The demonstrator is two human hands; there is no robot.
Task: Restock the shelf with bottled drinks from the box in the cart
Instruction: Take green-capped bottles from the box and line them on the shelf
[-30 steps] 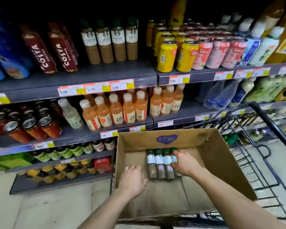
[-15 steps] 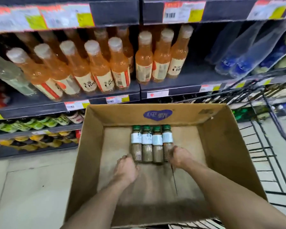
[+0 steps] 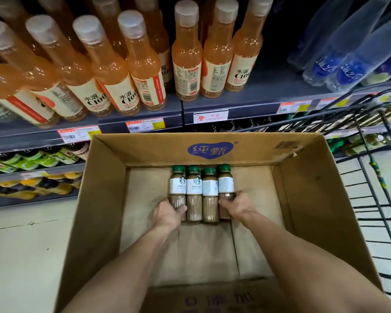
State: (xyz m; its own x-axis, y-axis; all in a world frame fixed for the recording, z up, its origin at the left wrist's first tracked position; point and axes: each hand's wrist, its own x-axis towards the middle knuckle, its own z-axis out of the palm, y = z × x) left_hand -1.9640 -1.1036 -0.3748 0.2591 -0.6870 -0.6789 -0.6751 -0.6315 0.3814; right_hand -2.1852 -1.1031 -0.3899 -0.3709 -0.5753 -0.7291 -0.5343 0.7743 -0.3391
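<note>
Pickup step: four coffee bottles (image 3: 201, 190) lie side by side against the middle of the cardboard box's (image 3: 104, 199) far wall. The left hand (image 3: 167, 213) curls round the leftmost bottle's base, the right hand (image 3: 237, 205) round the rightmost. The next move probably means lifting them over the tall box walls toward the shelf (image 3: 257, 96). Bare box floor lies on either side.

High box (image 3: 104, 199) walls close all four sides; bare floor lies open left, right and nearside of the coffee bottles (image 3: 201, 190), packed touching in a row. Orange bottles (image 3: 185, 53) crowd the shelf (image 3: 253, 111) above the far wall
</note>
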